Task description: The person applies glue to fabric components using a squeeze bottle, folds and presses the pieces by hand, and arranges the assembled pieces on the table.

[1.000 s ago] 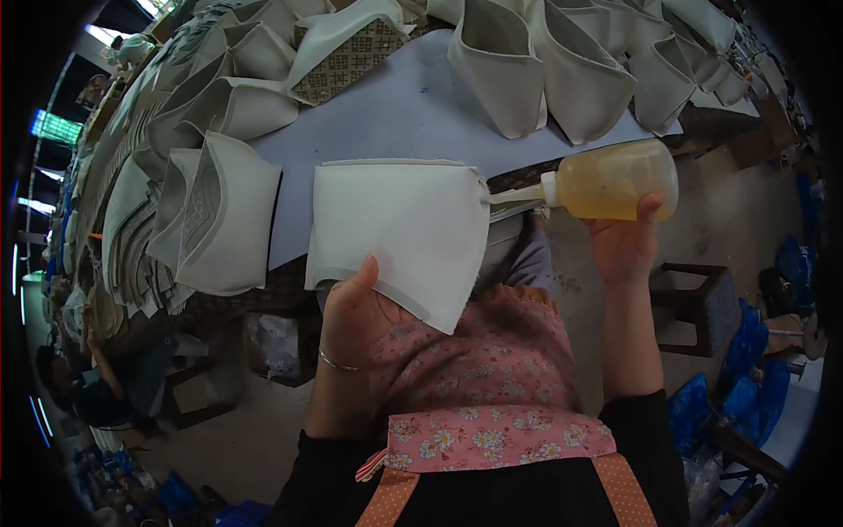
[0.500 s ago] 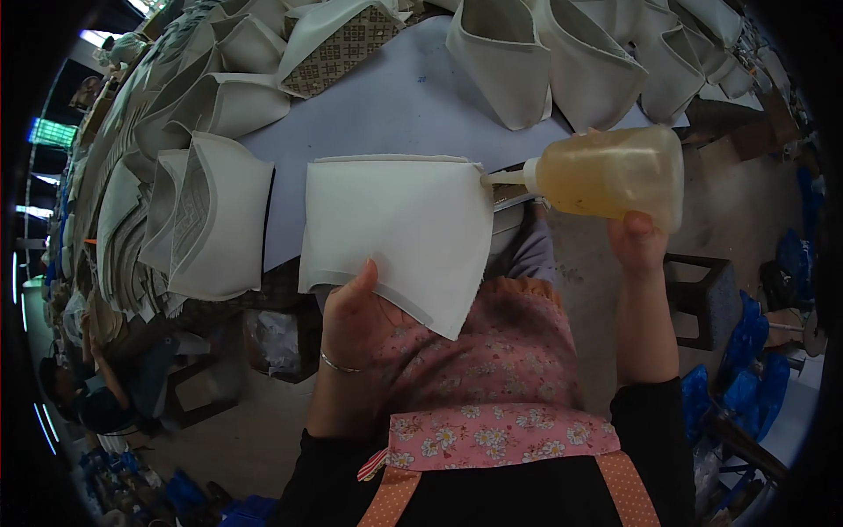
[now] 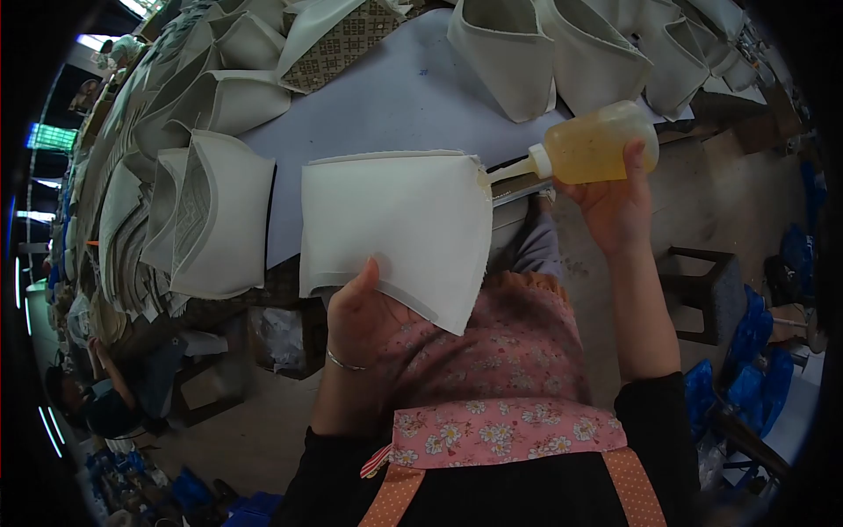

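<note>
- Two bare hands are at work around a white panel (image 3: 395, 228), the landmark here; it is held at the near edge of a pale blue tabletop (image 3: 351, 127), overlapping it in view.
- The left hand (image 3: 364, 303) is clamped on the white panel at its near edge, thumb on top, the other fingers mostly hidden underneath; a thin bracelet (image 3: 344, 361) circles the wrist.
- The right hand (image 3: 615, 198), to the right of the white panel, is closed around a squeeze bottle (image 3: 601, 145) of yellowish liquid, thumb over its side.
- The squeeze bottle is tipped nearly sideways, its nozzle (image 3: 514, 170) aimed at the panel's far right corner; whether the tip touches, I cannot tell.
- A wet-looking yellowish patch (image 3: 483, 179) marks that same corner.
- Left of the white panel, a folded pale piece (image 3: 230, 215) sits open, beside a layered stack (image 3: 127, 250).
- Beyond the panel, more open pale pieces (image 3: 505, 66) and one with a brown patterned side (image 3: 338, 48) lie on the tabletop.
- Nearer the body than the panel is a pink floral apron (image 3: 500, 435).
- Right of the panel, a dark stool (image 3: 702, 290) is on the floor.
- Well to the panel's lower left is another person (image 3: 105, 400).
</note>
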### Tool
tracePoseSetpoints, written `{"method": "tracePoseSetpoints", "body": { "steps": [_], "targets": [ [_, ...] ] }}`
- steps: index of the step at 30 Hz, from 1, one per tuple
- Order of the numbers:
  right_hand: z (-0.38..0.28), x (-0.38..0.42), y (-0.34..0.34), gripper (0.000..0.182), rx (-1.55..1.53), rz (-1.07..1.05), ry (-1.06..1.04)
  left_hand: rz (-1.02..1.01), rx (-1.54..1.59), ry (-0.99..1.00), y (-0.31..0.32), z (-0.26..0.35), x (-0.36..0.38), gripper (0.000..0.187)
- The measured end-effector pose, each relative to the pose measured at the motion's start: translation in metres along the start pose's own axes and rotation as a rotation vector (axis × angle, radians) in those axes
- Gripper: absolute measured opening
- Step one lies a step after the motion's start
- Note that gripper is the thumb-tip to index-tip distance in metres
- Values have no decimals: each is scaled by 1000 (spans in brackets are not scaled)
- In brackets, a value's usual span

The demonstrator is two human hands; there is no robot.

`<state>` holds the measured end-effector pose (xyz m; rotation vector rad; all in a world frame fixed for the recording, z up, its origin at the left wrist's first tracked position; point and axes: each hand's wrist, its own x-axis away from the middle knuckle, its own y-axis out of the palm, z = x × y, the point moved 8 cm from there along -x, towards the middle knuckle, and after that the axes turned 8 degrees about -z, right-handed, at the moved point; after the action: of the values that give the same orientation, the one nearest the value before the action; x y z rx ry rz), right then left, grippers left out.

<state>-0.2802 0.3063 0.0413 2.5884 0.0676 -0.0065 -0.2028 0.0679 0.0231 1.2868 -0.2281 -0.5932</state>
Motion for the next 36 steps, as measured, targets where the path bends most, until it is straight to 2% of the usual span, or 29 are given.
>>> {"method": "tracePoseSetpoints", "body": {
  "steps": [5, 7, 10, 16, 20, 23, 26, 28, 32, 34, 35, 36],
  "targets": [
    [11, 4, -4, 61, -42, -17, 75, -1, -50, -23, 3, 2, -1, 54],
    [14, 6, -6, 62, -84, 50, 81, -32, -15, -26, 1, 1, 0, 53],
    [20, 7, -7, 62, -128, 42, 107, 55, -84, -3, -7, 3, 3, 53],
    [30, 24, 2, 62, -187, -8, 185, 95, -120, 21, -9, 4, 4, 58],
    [34, 37, 4, 62, -178, 24, 205, 79, -108, 21, -6, 4, 2, 58],
    [35, 49, 9, 65, -157, -71, 206, 62, -174, 24, -1, 5, 0, 59],
    [36, 63, 3, 69, -143, 42, 167, 124, -132, 33, -2, 3, 1, 59],
    [32, 72, 15, 74, -80, -36, 130, 143, -37, 49, 3, -1, -1, 59],
    [34, 96, 23, 78, 35, -142, 93, 189, -38, 60, 1, 0, -1, 58],
    [40, 106, 30, 81, 97, -192, 162, 161, -230, -4, 2, 7, -1, 63],
    [38, 107, 33, 81, 99, -195, 158, 157, -231, -1, 2, 10, -3, 63],
    [38, 108, 33, 78, -48, -140, 185, 71, -367, 18, 8, 16, -8, 68]
  ]
}}
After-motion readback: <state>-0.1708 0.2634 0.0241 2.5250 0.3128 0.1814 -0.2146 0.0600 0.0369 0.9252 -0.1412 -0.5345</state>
